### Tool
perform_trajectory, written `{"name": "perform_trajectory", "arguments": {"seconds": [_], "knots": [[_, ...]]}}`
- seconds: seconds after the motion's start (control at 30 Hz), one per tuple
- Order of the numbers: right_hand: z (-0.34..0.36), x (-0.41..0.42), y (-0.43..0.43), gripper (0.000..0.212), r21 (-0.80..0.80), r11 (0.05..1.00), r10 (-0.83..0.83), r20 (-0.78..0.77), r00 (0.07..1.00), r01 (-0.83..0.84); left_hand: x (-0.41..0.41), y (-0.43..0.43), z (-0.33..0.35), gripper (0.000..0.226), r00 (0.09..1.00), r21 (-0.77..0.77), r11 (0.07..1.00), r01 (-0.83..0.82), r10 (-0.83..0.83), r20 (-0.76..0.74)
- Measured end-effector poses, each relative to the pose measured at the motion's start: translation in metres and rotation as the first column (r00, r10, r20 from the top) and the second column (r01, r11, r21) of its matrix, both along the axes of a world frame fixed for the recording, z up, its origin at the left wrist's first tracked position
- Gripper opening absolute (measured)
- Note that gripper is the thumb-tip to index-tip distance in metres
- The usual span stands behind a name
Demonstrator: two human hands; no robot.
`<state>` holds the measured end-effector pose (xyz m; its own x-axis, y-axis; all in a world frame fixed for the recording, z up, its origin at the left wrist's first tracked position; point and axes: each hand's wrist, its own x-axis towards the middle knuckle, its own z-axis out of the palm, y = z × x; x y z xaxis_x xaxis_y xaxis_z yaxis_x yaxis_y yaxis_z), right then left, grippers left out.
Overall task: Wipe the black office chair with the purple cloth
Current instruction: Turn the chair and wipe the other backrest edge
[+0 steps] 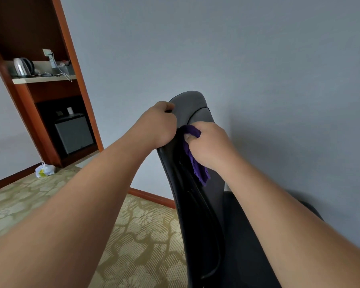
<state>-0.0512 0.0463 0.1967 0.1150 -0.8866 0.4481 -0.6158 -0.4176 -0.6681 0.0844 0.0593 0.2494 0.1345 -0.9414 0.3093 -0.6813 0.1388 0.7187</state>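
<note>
The black office chair [192, 104] stands in front of me, its tall backrest seen edge-on, with the seat low at the right. My left hand [157, 124] grips the backrest's left edge near the top, fingers curled over it. My right hand [209, 142] holds the purple cloth [195, 161] bunched against the backrest just below the headrest seam. A strip of the cloth hangs down under the hand. Most of the cloth is hidden by my fingers.
A blue-grey wall is close behind the chair. A wooden alcove at the left holds a kettle [23, 67] on a shelf and a small fridge [73, 134] below. A white plastic bag [44, 169] lies on the patterned carpet [141, 231] by the skirting.
</note>
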Motion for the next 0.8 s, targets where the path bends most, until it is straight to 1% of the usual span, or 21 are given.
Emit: {"name": "perform_trajectory", "arguments": {"seconds": [0.1, 0.27, 0.33, 0.4, 0.43, 0.5, 0.6, 0.67, 0.73, 0.8], "knots": [[0.003, -0.001, -0.003, 0.024, 0.030, 0.999, 0.042, -0.016, 0.999, -0.041, 0.001, -0.001, 0.000, 0.049, 1.000, -0.003, 1.000, 0.004, -0.004, -0.016], [-0.004, -0.012, 0.019, 0.014, 0.071, 0.988, 0.140, -0.030, 0.990, -0.138, -0.001, 0.000, -0.001, 0.043, 0.999, -0.009, 1.000, 0.011, -0.012, -0.040], [-0.014, -0.013, 0.035, 0.018, 0.019, 0.986, 0.164, -0.029, 0.986, -0.163, -0.002, 0.000, -0.001, 0.042, 0.999, -0.011, 1.000, 0.004, -0.005, -0.040], [-0.026, -0.014, 0.051, 0.023, -0.088, 0.977, 0.189, -0.036, 0.981, -0.192, -0.002, 0.000, -0.002, 0.040, 0.999, -0.006, 1.000, -0.001, 0.000, -0.038], [-0.032, -0.014, 0.058, 0.021, -0.132, 0.969, 0.206, -0.037, 0.978, -0.209, -0.002, 0.001, -0.002, 0.038, 0.999, -0.002, 1.000, -0.002, 0.002, -0.039], [-0.042, -0.014, 0.067, 0.020, -0.171, 0.956, 0.237, -0.021, 0.971, -0.237, -0.002, 0.002, -0.003, 0.035, 0.999, 0.002, 1.000, -0.001, 0.001, -0.041], [-0.050, -0.012, 0.068, 0.024, -0.205, 0.961, 0.193, 0.012, 0.981, -0.187, -0.002, 0.004, -0.002, 0.032, 0.999, 0.002, 1.000, 0.001, -0.001, -0.036], [-0.050, -0.008, 0.064, 0.020, -0.230, 0.964, 0.147, 0.030, 0.989, -0.136, -0.002, 0.004, -0.001, 0.031, 1.000, 0.003, 1.000, 0.005, -0.005, -0.028], [-0.047, -0.004, 0.056, 0.015, -0.212, 0.972, 0.118, 0.054, 0.991, -0.104, -0.002, 0.005, -0.001, 0.029, 1.000, 0.001, 1.000, 0.010, -0.010, -0.027], [-0.039, -0.001, 0.045, 0.011, -0.161, 0.984, 0.087, 0.067, 0.994, -0.075, -0.001, 0.004, -0.002, 0.027, 0.999, -0.004, 1.000, 0.012, -0.013, -0.032]]}}
